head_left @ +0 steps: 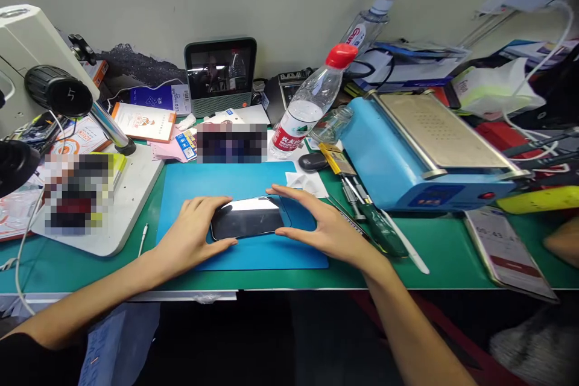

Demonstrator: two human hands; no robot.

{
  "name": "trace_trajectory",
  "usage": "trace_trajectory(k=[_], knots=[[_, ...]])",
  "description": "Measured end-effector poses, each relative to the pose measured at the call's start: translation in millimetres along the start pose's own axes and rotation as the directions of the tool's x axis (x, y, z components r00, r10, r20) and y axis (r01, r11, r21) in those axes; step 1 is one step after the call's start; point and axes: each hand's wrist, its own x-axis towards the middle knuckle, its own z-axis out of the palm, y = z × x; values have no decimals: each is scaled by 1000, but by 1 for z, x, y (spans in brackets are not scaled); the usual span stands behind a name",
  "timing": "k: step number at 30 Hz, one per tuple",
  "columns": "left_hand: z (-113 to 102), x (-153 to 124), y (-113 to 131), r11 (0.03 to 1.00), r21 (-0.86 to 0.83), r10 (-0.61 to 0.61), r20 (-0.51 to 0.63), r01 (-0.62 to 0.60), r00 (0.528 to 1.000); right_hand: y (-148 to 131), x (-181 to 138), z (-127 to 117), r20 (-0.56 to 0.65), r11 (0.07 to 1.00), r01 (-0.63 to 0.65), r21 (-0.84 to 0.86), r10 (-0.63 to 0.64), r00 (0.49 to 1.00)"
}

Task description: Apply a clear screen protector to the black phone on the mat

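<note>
A black smartphone (246, 218) lies screen up on a blue work mat (235, 184) in front of me. My left hand (190, 235) grips its left end, thumb at the near edge and fingers over the far edge. My right hand (316, 223) holds the right end, index finger stretched along the far edge and thumb at the near corner. The glass reflects light.
A blue heating plate machine (420, 151) stands to the right, with screwdrivers and tweezers (375, 217) beside it. A water bottle with a red cap (312, 99) stands behind the mat. A microscope base (126, 193) is on the left. Another phone (506, 250) lies at the right edge. A small screen (221, 75) stands at the back.
</note>
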Motion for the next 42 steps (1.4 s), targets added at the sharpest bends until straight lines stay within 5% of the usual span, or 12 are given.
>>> trace_trajectory(k=[10, 35, 42], knots=[[2, 0, -5, 996, -13, -83, 68, 84, 994, 8, 3, 8, 11, 999, -30, -15, 30, 999], [-5, -3, -3, 995, 95, 34, 96, -43, 995, 14, 0, 12, 16, 997, 31, -70, -30, 999], [-17, -9, 0, 982, 191, -19, 112, -2, 994, 15, -2, 12, -6, 996, 43, -83, -44, 999]])
